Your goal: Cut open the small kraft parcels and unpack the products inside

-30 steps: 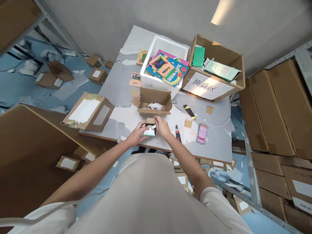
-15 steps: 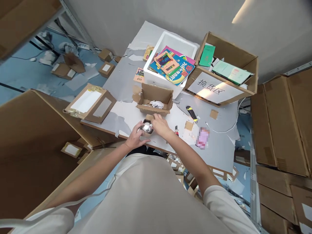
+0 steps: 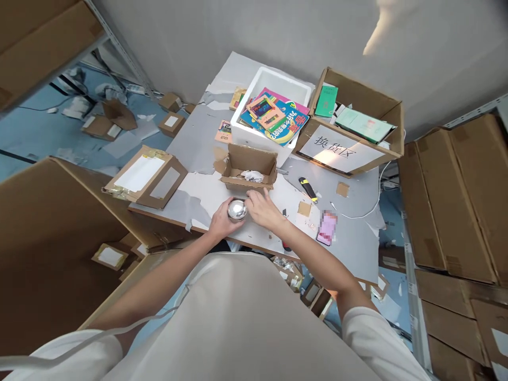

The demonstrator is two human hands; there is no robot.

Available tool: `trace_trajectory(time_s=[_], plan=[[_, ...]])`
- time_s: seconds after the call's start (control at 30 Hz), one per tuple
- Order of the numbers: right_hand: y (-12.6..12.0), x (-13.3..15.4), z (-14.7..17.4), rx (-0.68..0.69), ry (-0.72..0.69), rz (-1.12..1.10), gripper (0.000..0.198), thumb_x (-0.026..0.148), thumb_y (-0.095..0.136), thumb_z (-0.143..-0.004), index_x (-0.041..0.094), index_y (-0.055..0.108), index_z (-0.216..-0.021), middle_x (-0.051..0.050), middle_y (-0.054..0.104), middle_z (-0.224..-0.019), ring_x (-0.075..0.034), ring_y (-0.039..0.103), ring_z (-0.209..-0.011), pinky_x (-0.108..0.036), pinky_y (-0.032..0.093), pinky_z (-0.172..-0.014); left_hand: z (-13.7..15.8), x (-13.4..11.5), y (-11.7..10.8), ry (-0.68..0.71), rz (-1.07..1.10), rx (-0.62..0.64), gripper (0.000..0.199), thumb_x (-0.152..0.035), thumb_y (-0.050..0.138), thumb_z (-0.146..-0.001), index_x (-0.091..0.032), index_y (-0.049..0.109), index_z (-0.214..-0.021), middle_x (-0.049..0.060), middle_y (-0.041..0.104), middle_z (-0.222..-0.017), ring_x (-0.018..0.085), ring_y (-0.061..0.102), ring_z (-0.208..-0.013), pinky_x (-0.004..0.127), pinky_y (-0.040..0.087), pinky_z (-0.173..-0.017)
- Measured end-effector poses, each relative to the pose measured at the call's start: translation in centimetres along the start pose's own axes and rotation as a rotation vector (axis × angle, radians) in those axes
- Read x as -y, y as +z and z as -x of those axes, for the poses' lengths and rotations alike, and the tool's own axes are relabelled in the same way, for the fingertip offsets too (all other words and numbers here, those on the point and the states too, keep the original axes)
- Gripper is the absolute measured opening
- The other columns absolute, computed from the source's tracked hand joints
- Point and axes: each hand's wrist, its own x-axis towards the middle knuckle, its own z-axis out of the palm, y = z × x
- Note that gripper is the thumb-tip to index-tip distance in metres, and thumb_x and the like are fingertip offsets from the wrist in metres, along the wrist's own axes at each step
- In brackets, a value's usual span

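A shiny silver ball-like object (image 3: 237,210) sits in my left hand (image 3: 223,221), whose fingers and thumb curl around its left and lower sides. My right hand (image 3: 262,209) is at the object's right edge, fingers partly bent and spread apart; whether the fingertips touch the silver surface I cannot tell. Just beyond both hands stands an open small carton (image 3: 248,185) with crumpled white paper (image 3: 252,175) inside.
Behind the carton stand a white foam box (image 3: 242,132) of books and a large carton (image 3: 357,159) with green boxes. To the right lie a yellow-black cutter (image 3: 308,189), cardboard pieces (image 3: 305,208) and a phone (image 3: 327,227). A taped carton (image 3: 159,177) sits left.
The silver object now shows as a fuller round, and the dark small box seen around it earlier no longer shows. My left fingers have closed around it; my right fingers have drawn slightly apart.
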Motion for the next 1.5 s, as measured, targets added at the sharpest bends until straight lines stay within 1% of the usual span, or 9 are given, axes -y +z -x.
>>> trace_trajectory(time_s=[0.17, 0.33, 0.47, 0.57, 0.77, 0.9, 1.0, 1.27, 1.5], plan=[[-3.6, 0.3, 0.6, 0.008, 0.11, -0.309, 0.019, 0.021, 0.033, -0.097, 0.02, 0.052, -0.096, -0.008, 0.06, -0.096, -0.02, 0.057, -0.089, -0.037, 0.046, -0.087, -0.4, 0.1, 0.2, -0.045, 0.026, 0.045, 0.077, -0.051, 0.073, -0.066, -0.015, 0.046, -0.129, 0.014, 0.058, -0.124, 0.036, 0.056, -0.116, 0.043, 0.047, -0.092], [-6.4, 1.1, 0.2, -0.323, 0.186, -0.89, 0.02, 0.04, 0.043, -0.096, 0.023, 0.048, -0.085, 0.0, 0.057, -0.077, -0.015, 0.057, -0.074, -0.03, 0.047, -0.073, -1.1, -0.1, -0.1, -0.071, -0.053, 0.106, 0.072, -0.053, 0.078, -0.057, -0.018, 0.053, -0.115, 0.012, 0.064, -0.106, 0.036, 0.061, -0.107, 0.047, 0.047, -0.09], [-9.9, 2.4, -0.8, -0.499, 0.229, -1.333, 0.028, 0.05, 0.061, -0.086, 0.024, 0.05, -0.082, 0.004, 0.054, -0.07, -0.009, 0.053, -0.061, -0.022, 0.046, -0.058, -1.8, -2.0, -1.4, 0.054, 0.01, 0.007, 0.117, -0.06, 0.084, -0.041, -0.013, 0.035, -0.136, 0.024, 0.048, -0.136, 0.044, 0.041, -0.131, 0.061, 0.029, -0.107], [-12.8, 3.5, -2.0, -0.686, 0.31, -1.455, 0.031, 0.049, 0.069, -0.08, 0.025, 0.051, -0.081, 0.007, 0.05, -0.065, -0.006, 0.049, -0.054, -0.017, 0.043, -0.052, -2.9, -4.0, -3.2, 0.168, 0.215, -0.075, 0.123, -0.059, 0.084, -0.046, -0.014, 0.023, -0.143, 0.025, 0.038, -0.144, 0.041, 0.036, -0.135, 0.056, 0.032, -0.108], [-16.6, 3.2, -3.4, -0.922, 0.324, -1.353, 0.023, 0.049, 0.065, -0.083, 0.03, 0.058, -0.093, 0.005, 0.053, -0.07, -0.009, 0.054, -0.066, -0.023, 0.052, -0.065, -4.8, -6.6, -7.3, 0.147, 0.638, -0.044, 0.088, -0.053, 0.081, -0.055, -0.016, 0.046, -0.126, 0.015, 0.059, -0.12, 0.031, 0.058, -0.111, 0.042, 0.046, -0.094], [-16.5, 2.3, -3.3, -0.874, 0.242, -1.151, 0.041, 0.061, 0.07, -0.072, 0.029, 0.062, -0.098, -0.003, 0.06, -0.112, -0.019, 0.057, -0.106, -0.035, 0.053, -0.084, -4.8, -6.7, -8.2, 0.137, 1.066, 0.327, 0.082, -0.067, 0.066, -0.067, -0.011, 0.052, -0.125, 0.018, 0.066, -0.108, 0.033, 0.062, -0.104, 0.042, 0.05, -0.085], [-15.6, 1.9, -3.4, -0.775, 0.211, -1.195, 0.053, 0.06, 0.078, -0.062, 0.031, 0.056, -0.101, -0.004, 0.059, -0.122, -0.024, 0.057, -0.111, -0.037, 0.054, -0.081, -4.4, -6.9, -8.0, 0.086, 1.241, 0.519, 0.082, -0.072, 0.06, -0.071, -0.01, 0.057, -0.124, 0.02, 0.066, -0.112, 0.037, 0.059, -0.111, 0.044, 0.05, -0.088], [-12.7, 0.2, -4.6, -0.903, 0.361, -1.11, 0.047, 0.044, 0.08, -0.067, 0.028, 0.058, -0.105, -0.003, 0.061, -0.116, -0.02, 0.059, -0.102, -0.035, 0.051, -0.083, -3.4, -7.8, -7.7, -0.235, 1.257, 0.302, 0.08, -0.052, 0.067, -0.079, -0.024, 0.034, -0.145, 0.014, 0.041, -0.148, 0.031, 0.046, -0.13, 0.042, 0.049, -0.098], [-11.6, 0.4, -4.2, -0.797, 0.279, -1.33, 0.058, 0.058, 0.077, -0.063, 0.031, 0.053, -0.108, -0.003, 0.061, -0.119, -0.023, 0.06, -0.104, -0.038, 0.053, -0.079, -2.8, -6.6, -7.4, -0.248, 1.251, 0.326, 0.081, -0.064, 0.069, -0.07, -0.016, 0.048, -0.133, 0.018, 0.059, -0.128, 0.032, 0.059, -0.116, 0.044, 0.052, -0.093]])
